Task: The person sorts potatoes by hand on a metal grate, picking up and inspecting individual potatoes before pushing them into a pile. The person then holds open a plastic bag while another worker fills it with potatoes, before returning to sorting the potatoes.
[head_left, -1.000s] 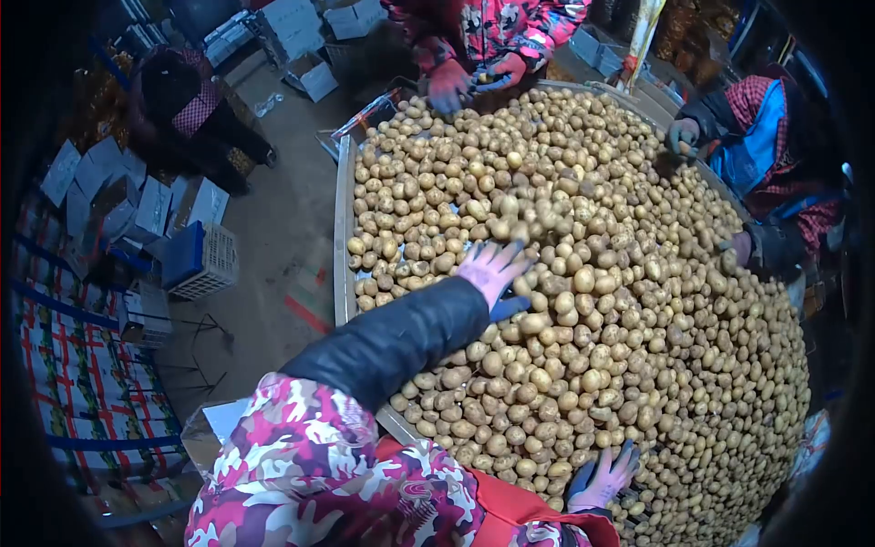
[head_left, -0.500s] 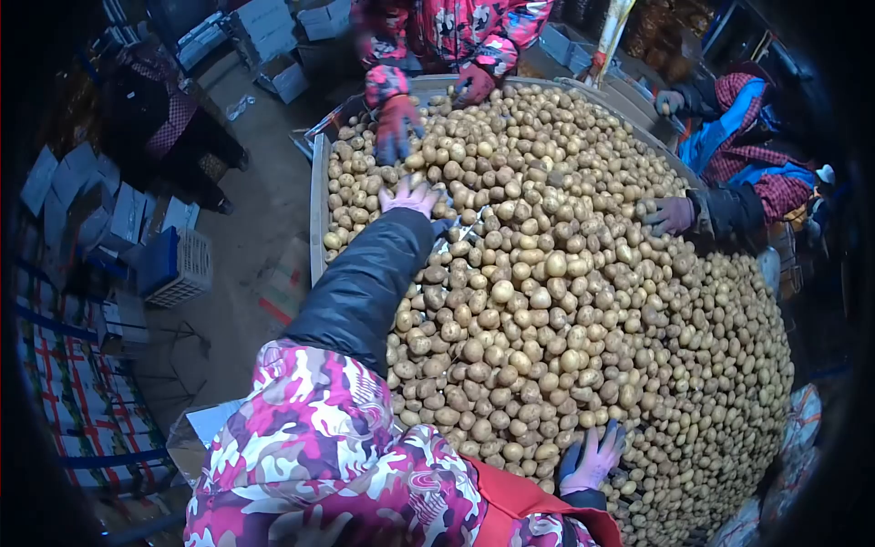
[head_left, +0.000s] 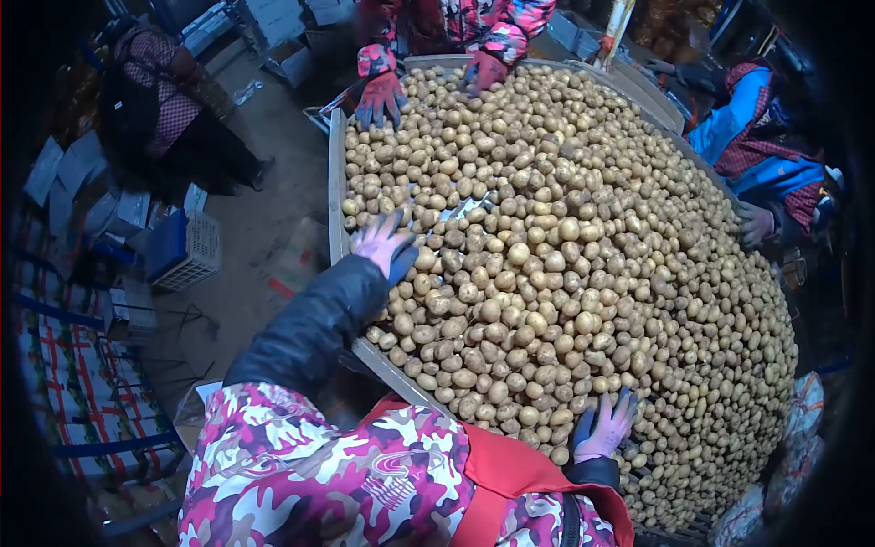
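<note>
A big heap of small round potatoes covers the sorting table. My left hand, in a pink and dark blue glove, lies on the potatoes near the table's left edge, fingers spread. Gloved the same way, my right hand rests on the heap at its near edge with the fingers apart. Neither hand holds a potato. A small patch of pale surface shows between the potatoes beyond my left hand.
Across the table, a co-worker's two gloved hands touch the potatoes. Another co-worker leans in at the right. Someone stands at the far left, near boxes and a blue and white crate. Patterned cartons are stacked lower left.
My left hand has moved toward the table's left edge and nearer to me. The opposite co-worker's hands have drawn back, and the right co-worker's hand has moved outward. The view has shifted.
</note>
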The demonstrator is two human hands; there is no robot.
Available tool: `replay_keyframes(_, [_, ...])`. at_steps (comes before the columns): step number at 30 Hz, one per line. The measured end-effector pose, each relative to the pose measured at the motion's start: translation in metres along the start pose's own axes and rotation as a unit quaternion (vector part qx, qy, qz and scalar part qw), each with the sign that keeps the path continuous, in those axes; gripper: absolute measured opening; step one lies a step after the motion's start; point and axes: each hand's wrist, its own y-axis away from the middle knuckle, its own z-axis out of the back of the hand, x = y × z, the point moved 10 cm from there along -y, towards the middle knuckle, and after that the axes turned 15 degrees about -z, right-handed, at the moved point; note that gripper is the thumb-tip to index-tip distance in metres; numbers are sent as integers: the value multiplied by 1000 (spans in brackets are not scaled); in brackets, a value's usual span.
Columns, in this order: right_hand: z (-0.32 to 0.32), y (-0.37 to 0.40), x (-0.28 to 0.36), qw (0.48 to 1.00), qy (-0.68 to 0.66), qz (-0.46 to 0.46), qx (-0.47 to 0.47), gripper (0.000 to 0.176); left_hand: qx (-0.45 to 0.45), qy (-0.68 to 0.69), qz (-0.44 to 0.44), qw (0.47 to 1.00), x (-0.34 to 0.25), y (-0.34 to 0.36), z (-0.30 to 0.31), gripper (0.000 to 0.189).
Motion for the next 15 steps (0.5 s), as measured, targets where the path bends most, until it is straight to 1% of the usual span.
replay_keyframes(2, [-9,1,-8,1000,-23,1,16,43,-28,-27,-64,997,-33,28,5,48])
replay_keyframes(4, [-7,0,-7,1000,-26,9,16,45,79,-5,-117,990,-100,41,17,55])
replay_keyframes(6, [-7,0,-4,999,-20,20,22,48,69,66,-258,961,-157,61,-2,58])
replay_keyframes(8, [-6,-1,-4,999,-19,15,24,50,-6,58,-316,947,-183,64,-13,59])
replay_keyframes(9, [-4,-1,-3,999,-23,9,27,50,9,40,-314,949,-181,52,-19,59])
replay_keyframes(10, [-6,-1,-4,999,-22,8,28,50,-3,37,-280,959,-172,33,-19,58])
replay_keyframes(12, [-8,-1,-8,999,-32,8,19,49,30,22,-248,968,-153,2,-19,58])
replay_keyframes(14, [-6,-1,-7,999,-27,9,15,49,38,16,-244,969,-137,-24,-21,59])
replay_keyframes(15, [-5,0,-5,1000,-21,11,14,49,26,-22,-258,966,-135,-34,-23,59])
